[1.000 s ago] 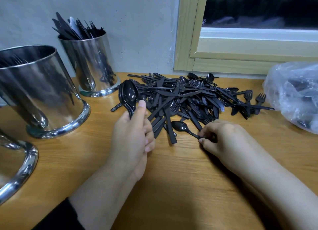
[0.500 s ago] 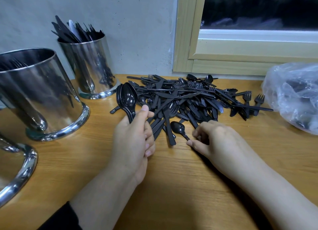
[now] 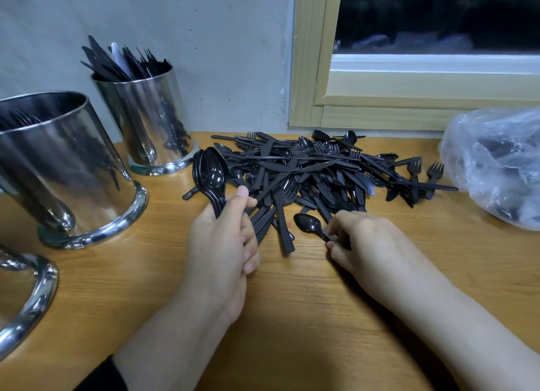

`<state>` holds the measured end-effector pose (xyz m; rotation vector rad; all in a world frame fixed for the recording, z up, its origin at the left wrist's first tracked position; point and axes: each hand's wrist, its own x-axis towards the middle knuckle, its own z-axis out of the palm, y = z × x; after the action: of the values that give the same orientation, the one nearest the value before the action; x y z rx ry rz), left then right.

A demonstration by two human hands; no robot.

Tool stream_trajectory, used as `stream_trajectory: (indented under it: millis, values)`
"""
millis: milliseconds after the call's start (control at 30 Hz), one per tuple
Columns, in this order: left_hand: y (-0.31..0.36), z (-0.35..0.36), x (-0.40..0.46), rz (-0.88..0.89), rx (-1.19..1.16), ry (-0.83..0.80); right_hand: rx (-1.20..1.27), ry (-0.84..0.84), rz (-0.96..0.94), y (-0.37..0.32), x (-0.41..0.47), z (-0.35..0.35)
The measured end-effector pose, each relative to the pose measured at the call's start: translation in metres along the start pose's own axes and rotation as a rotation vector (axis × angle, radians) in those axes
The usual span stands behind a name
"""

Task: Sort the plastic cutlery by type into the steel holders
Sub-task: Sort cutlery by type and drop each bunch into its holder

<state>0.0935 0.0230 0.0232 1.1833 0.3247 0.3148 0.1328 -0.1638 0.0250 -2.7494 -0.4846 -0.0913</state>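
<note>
Left hand [image 3: 222, 244] grips spoon stack [image 3: 211, 171]; right hand [image 3: 365, 241] pinches 1 spoon [image 3: 308, 224].

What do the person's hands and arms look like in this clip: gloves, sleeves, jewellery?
Both hands are bare: no gloves, rings or watch show on the left hand or the right hand. The left forearm is uncovered down to a dark sleeve cuff at the bottom edge of the frame. The right forearm is bare as far as the frame shows; no sleeve is visible there.
</note>
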Motion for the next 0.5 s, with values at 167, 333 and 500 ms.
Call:
stream_trajectory:
  millis: [167, 333, 500]
  values:
    - [-0.001, -0.001, 0.001, 0.048, -0.017, 0.037, -0.014, -0.003, 0.007, 0.001, 0.001, -0.001]
    - [-0.002, -0.002, 0.001, 0.082, -0.037, 0.043, 0.005, 0.017, 0.026, -0.003, 0.004, 0.007]
    - [-0.003, -0.001, 0.002, 0.08, -0.039, 0.053, 0.012, 0.077, 0.006, -0.003, 0.005, 0.012]
